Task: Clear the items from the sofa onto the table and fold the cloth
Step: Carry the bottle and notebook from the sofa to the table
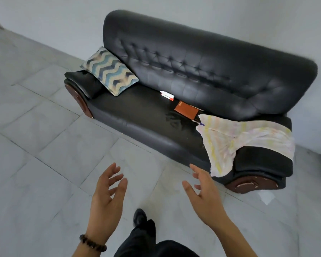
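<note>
While both hands are raised above the tiled floor (44,145), nothing is yet taken. The left hand (107,197) has its grip wide open, fingers spread, and holds nothing; the right hand (204,195) is the same, open and empty. Both are well apart from the sofa (193,58), with bare floor between.

Nearest to the hands is the cloth (233,138), pale with yellow stripes. It lies over the right armrest and hangs down past the front edge of the seat. I judge that a pull at the low corner could drag it onto the floor, and that lifting it by one point only would make it hard to fold evenly after.

Under the cloth's left edge a pen (197,121) shows only its tip. If the cloth is lifted first, the pen may roll off the smooth seat or fall with it.

Just beyond lies a brown notebook (186,111), close to the seam between the seat and the back. Farther along the same seam is a small white tube (167,95) with red marking. Both could slide into that gap if pushed instead of gripped from above.

A patterned cushion (109,70) leans in the far left corner.

No worktop is in view, so carrying several items at once to an unseen place risks dropping one.
</note>
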A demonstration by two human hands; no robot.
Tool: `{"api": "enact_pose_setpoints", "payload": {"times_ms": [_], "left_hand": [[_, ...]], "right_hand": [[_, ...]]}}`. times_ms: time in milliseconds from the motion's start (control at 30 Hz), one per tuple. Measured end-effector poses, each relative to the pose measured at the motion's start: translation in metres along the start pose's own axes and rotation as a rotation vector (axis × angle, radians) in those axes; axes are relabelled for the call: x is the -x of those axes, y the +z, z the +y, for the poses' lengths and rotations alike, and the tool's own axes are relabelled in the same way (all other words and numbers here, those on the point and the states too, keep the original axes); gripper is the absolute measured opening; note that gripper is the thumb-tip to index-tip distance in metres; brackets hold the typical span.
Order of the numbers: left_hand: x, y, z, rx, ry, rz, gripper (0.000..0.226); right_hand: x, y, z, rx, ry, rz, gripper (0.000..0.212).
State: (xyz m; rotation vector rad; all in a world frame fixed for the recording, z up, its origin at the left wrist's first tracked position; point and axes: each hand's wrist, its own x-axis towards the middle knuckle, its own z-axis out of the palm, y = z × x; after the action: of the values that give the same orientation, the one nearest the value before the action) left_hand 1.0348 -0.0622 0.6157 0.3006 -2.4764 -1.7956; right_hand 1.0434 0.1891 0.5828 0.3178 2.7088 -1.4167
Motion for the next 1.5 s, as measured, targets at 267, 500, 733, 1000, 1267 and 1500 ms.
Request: {"api": "enact_pose_setpoints", "payload": {"times_ms": [267, 500, 733, 1000, 1267, 1500], "left_hand": [[-0.210, -0.023, 0.040, -0.105, 0.101, -0.072, 0.044], [-0.364, 0.029, 0.038, -0.155, 0.090, -0.170, 0.042], [-0.520, 0.083, 0.064, -0.206, 0.141, -0.327, 0.046], [-0.671, 0.143, 0.063, -0.171, 0.119, -0.488, 0.047], [-0.813, 0.234, 0.004, -0.327, 0.067, -0.753, 0.047], [-0.877, 0.338, -0.068, -0.414, 0.086, -0.824, 0.048]], "right_hand": [[-0.164, 0.021, -0.090, -0.072, -0.010, 0.124, 0.051], [-0.304, 0.044, -0.092, -0.131, 0.058, 0.181, 0.053], [-0.451, 0.038, -0.107, -0.171, 0.155, 0.244, 0.052], [-0.584, 0.033, -0.111, -0.128, 0.286, 0.282, 0.053], [-0.690, 0.068, -0.069, -0.119, 0.531, 0.325, 0.053], [-0.777, 0.113, 0.025, -0.133, 0.620, 0.276, 0.053]]}}
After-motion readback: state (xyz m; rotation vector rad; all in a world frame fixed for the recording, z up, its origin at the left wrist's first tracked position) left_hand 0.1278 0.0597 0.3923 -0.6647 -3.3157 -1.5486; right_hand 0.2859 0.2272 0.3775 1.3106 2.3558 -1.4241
